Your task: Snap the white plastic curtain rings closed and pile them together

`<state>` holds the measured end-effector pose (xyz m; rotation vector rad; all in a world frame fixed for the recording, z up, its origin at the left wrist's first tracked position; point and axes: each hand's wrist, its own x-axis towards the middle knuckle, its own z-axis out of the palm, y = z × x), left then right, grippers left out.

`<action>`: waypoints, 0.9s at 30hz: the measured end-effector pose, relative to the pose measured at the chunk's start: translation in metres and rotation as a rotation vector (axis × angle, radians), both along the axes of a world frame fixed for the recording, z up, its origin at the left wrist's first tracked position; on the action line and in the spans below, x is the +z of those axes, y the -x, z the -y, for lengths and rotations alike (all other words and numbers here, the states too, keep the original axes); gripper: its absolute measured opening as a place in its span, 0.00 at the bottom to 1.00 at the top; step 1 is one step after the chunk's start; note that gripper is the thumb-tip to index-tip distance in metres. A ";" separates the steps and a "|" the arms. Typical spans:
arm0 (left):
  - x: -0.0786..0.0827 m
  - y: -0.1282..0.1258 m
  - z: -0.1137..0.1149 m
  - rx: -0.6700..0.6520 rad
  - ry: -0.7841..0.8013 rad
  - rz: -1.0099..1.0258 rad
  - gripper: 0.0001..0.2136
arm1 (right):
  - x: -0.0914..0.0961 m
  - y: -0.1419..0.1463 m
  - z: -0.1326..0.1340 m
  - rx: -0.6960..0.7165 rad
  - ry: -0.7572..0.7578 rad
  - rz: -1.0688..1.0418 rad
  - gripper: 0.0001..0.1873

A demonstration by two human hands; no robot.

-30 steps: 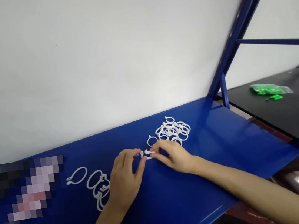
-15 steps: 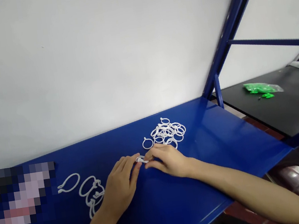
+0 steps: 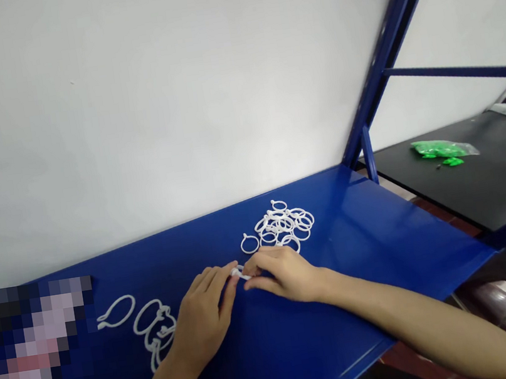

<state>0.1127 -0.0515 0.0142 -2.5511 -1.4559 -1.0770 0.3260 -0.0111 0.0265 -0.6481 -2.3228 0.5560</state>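
Both my hands meet over a blue metal shelf [image 3: 365, 242]. My left hand [image 3: 203, 320] and my right hand [image 3: 282, 274] pinch one small white plastic ring [image 3: 239, 273] between their fingertips, so most of it is hidden. Just behind my right hand lies a heap of several white rings [image 3: 284, 224], with one ring [image 3: 250, 244] lying apart at its left. Left of my left hand rest more white rings: a tangled small group [image 3: 157, 330] and a single one [image 3: 116, 312].
A white wall rises behind the shelf. A blue slanted post [image 3: 384, 49] stands at the shelf's right end. Beyond it a black surface [image 3: 493, 179] carries a bag of green pieces [image 3: 442, 150]. A blurred patch [image 3: 29, 346] covers the far left.
My fingertips have closed tighter on the white ring and brought it lower, nearer the shelf. The view has shifted slightly since a second ago.
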 end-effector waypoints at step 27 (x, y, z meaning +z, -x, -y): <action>0.001 -0.002 0.003 0.039 0.055 0.064 0.10 | 0.002 0.000 0.001 -0.001 -0.009 0.062 0.09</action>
